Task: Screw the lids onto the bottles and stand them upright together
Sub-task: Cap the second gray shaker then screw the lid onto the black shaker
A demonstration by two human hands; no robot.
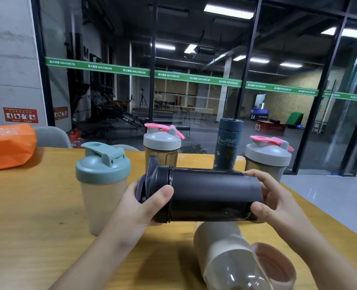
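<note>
The bottles were scattered over the wooden table (37,206), and nearest of all a clear one with a beige band (225,254) lay on its side at the table's near edge, its open mouth facing the person. Just beside it on the right sat a pink lid (278,266), upside down and not on any bottle.

Just above those, the black bottle (213,195) was held sideways in the air between both hands. Its black lid (152,185) pointed left and looked seated on the neck, though I could not tell how tight it was. The left hand (137,206) was wrapped around the lid end, thumb across the front. The right hand (271,197) was closed over the base, fingers curled above it and thumb below.

To the left, a beige bottle with a teal lid (102,176) stood upright. Farther back stood a row of three: an amber bottle with a grey lid and pink flip cap (163,143), a dark blue patterned flask (227,143) and, at the right, a second grey-lidded bottle with a pink cap (267,153). All three were upright with tops on, near one another but apart.

At the far left edge of the table lay an orange bag (8,145), with a grey chair back (52,136) just behind. Beyond the table rose a glass wall (194,59) crossed by a green stripe.
</note>
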